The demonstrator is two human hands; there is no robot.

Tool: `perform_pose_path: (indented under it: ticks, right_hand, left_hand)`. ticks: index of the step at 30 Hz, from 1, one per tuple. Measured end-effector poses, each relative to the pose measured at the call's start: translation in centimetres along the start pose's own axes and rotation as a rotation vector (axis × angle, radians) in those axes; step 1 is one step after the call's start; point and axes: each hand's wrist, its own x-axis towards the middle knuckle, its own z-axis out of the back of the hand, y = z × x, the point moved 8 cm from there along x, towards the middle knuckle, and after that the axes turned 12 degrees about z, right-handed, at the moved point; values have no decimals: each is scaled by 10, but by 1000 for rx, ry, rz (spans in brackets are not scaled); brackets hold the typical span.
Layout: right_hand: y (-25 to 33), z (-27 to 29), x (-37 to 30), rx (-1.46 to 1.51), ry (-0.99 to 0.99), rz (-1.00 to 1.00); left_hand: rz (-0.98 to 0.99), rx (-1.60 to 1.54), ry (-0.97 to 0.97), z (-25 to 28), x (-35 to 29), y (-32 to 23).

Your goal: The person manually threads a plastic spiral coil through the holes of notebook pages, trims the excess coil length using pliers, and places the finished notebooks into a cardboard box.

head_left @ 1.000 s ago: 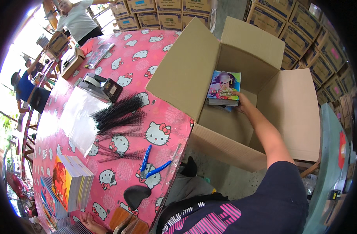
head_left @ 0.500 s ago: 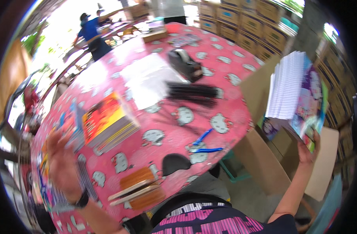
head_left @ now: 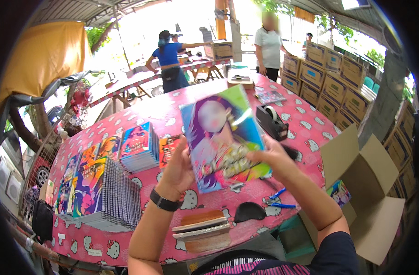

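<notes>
In front of me, above the table, I hold up notebooks (head_left: 223, 142) with a colourful cartoon cover. My left hand (head_left: 176, 166) presses along their left edge. My right hand (head_left: 277, 158) grips the right edge, thumb lying on the cover. How many are in the bundle is hidden behind the front cover. On the table's left stand stacks of similar notebooks (head_left: 122, 195), some showing spiral bindings. A shorter stack (head_left: 138, 146) sits behind them, and an orange-red cover (head_left: 169, 150) shows partly behind my left hand.
An open carton (head_left: 379, 165) stands at the right with a notebook (head_left: 341, 195) inside. On the pink patterned table (head_left: 191, 199) lie a black tape dispenser (head_left: 272, 123), blue-handled pliers (head_left: 282, 204), a black rounded pad (head_left: 249, 212) and brown wooden pieces (head_left: 202, 229). Two people and stacked cartons (head_left: 334, 87) are beyond.
My right hand has brought the notebooks from above the carton to over the table. The left hand, empty and raised at the left before, now holds their other edge. My view has swung leftward and up.
</notes>
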Motion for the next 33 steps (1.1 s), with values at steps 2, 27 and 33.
perform_pose_path:
  ticks: [2, 27, 33]
  right_hand:
    - [-6, -32, 9, -216, 143, -4]
    - [33, -4, 35, -794, 108, 430]
    - [40, -15, 38, -1080, 350, 444]
  left_hand:
    - [-103, -38, -153, 23, -7, -1]
    - [-554, 820, -534, 60, -131, -49]
    - [-484, 1745, -383, 3, -98, -25]
